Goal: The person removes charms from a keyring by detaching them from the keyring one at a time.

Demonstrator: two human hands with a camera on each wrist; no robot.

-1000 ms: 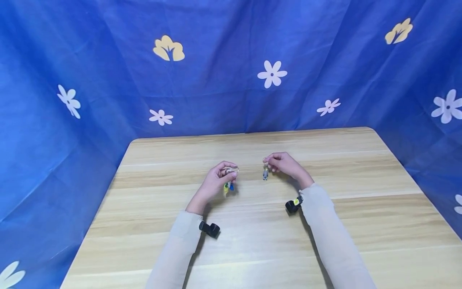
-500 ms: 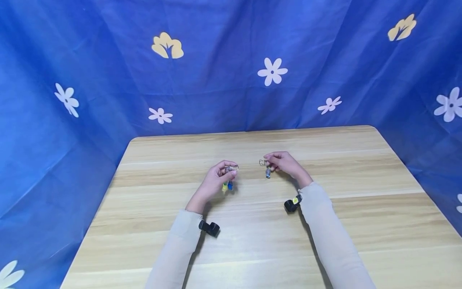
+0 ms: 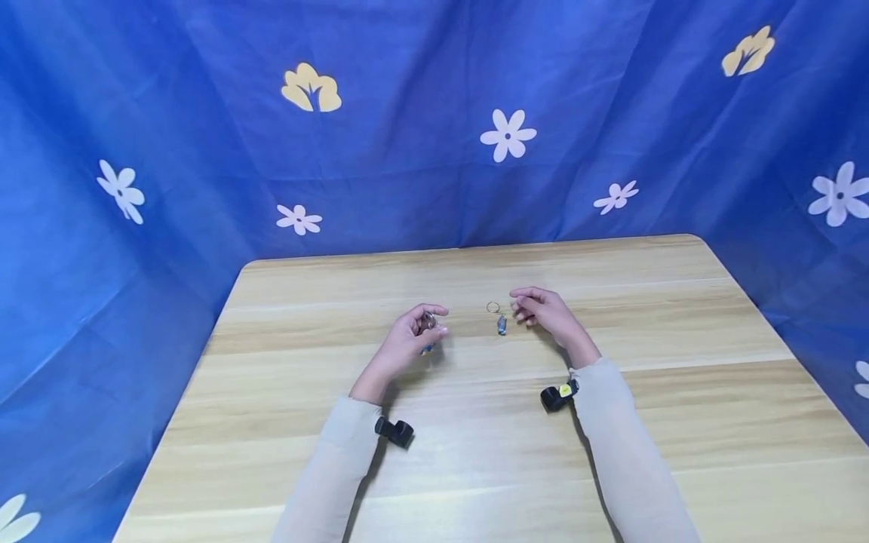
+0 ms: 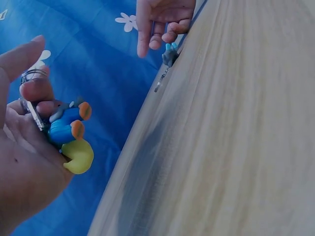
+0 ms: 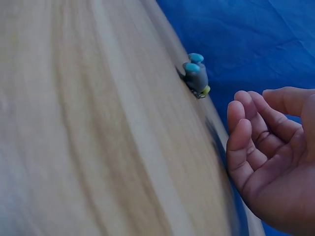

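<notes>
— What has your left hand (image 3: 407,343) got?

— It pinches a bunch of little charms (image 4: 69,135) on a metal ring (image 4: 30,77). In the left wrist view, at the left edge of the frame, your thumb and fingers curl round the ring, and blue, orange and yellow figures hang against your palm. In the head view the bunch sits at the centre of the frame, mostly hidden by your fingers.

— And your right hand (image 3: 546,313)?

— It holds nothing. Its fingers (image 5: 246,132) are loosely bent and a little apart, at the right edge of the right wrist view. The small grey and blue charm (image 3: 501,324) with its ring (image 3: 492,307) lies on the wooden table (image 3: 475,437), just left of your fingertips and not touching them.

— Anything else?

— A blue cloth (image 3: 407,151) with white and yellow flowers fills the upper part of the head view.
</notes>
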